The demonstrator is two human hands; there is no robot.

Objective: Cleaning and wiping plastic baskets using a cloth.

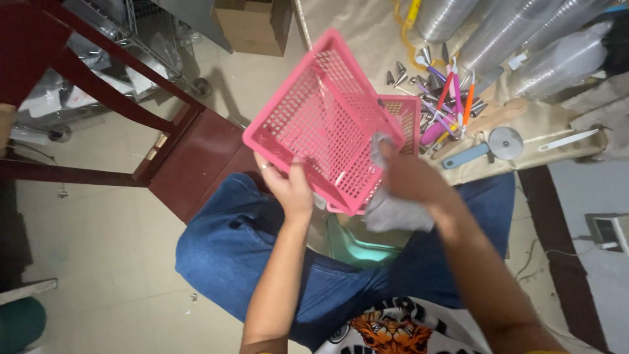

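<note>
— Basket position? A pink mesh basket (321,118) is held tilted at centre frame, above the lap, with a second pink basket (405,118) behind it.

— Grips? The near rim is clasped by the left hand (288,187); a grey cloth (393,210) is clutched in the right hand (409,174) and pressed inside.

— Technique? Probably best: the rim kept steady, the mesh wiped along its rows.

— Smaller items? Piping nozzles (400,73) are scattered at upper right.

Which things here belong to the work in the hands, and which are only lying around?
In hand:
- pink basket, held by the left hand
- grey cloth, held in the right hand against the basket

Lying about:
- second pink basket
- piping nozzles
- pizza cutter
- stacked clear cups
- cardboard box
- red chair
</note>
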